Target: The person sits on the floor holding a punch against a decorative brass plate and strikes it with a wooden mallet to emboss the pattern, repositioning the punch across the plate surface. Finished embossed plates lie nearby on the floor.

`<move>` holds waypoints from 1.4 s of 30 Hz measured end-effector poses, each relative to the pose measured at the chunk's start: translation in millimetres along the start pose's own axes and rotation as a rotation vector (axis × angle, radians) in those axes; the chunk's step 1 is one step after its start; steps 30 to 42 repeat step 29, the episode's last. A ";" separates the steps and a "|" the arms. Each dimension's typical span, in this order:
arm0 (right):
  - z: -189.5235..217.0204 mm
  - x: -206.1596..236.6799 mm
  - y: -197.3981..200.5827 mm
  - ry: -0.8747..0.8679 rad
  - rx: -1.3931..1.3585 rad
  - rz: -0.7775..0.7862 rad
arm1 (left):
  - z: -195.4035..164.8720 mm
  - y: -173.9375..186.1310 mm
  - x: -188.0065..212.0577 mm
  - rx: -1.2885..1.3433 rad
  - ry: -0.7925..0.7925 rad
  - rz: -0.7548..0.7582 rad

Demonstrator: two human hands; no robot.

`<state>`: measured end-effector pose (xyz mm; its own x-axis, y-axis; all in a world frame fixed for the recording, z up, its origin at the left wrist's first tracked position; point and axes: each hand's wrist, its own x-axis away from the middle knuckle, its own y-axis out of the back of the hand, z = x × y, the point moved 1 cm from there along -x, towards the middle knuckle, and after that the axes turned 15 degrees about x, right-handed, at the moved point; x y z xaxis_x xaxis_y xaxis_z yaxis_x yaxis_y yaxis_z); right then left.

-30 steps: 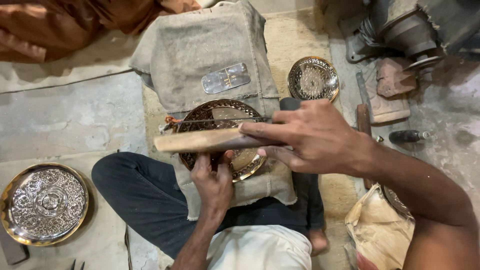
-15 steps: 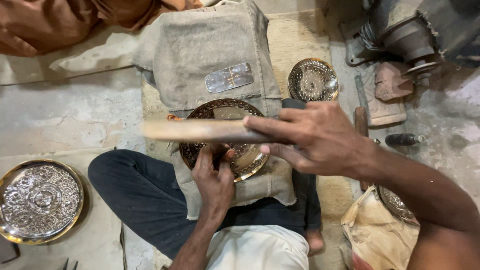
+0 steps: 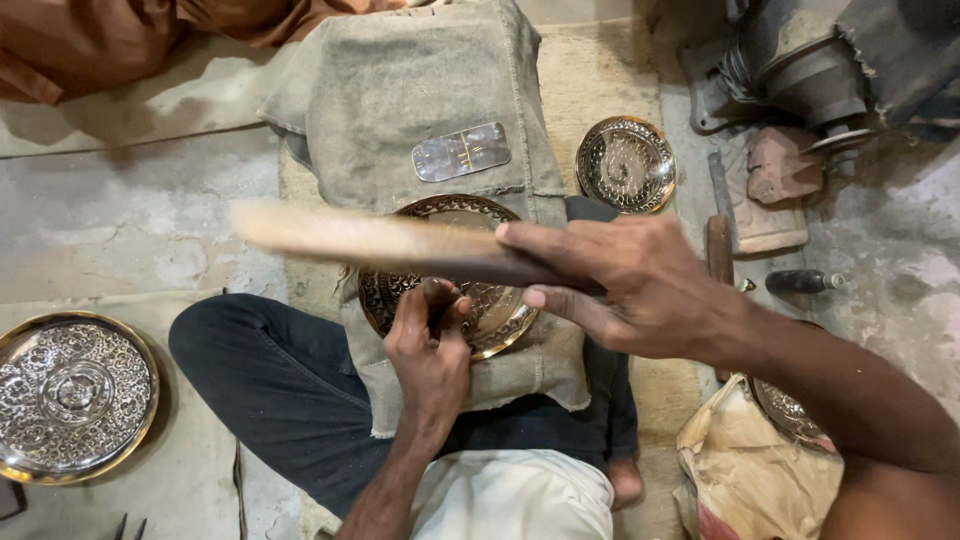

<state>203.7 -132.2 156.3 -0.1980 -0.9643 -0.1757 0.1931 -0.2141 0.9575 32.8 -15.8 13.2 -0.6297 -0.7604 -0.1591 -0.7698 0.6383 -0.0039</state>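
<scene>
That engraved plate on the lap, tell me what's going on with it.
A person sits cross-legged on the floor with the engraved brass plate on a burlap pad. The left hand presses a small tool, mostly hidden, against the plate. The right hand holds a wooden stick above it, blurred with motion.

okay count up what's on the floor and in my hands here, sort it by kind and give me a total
Engraved round metal plates: 4, namely worked plate under the left hand, large plate, small plate, partly hidden plate
Wooden sticks: 1, wooden stick in the right hand
Flat shiny metal tags: 1, metal tag
Burlap pads: 1, burlap pad
Total: 7
</scene>
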 end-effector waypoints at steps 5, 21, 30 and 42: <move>-1.6 2.7 -3.5 -0.023 0.182 0.221 | 2.9 -0.8 -1.4 0.040 -0.004 0.027; 6.5 5.8 -11.2 -0.093 -0.101 0.115 | -3.7 -0.5 -1.2 -0.025 -0.017 0.031; 17.3 17.4 0.9 -0.118 0.193 0.216 | 10.4 1.6 1.4 0.026 -0.048 0.022; 17.3 17.4 0.9 -0.118 0.193 0.216 | 10.4 1.6 1.4 0.026 -0.048 0.022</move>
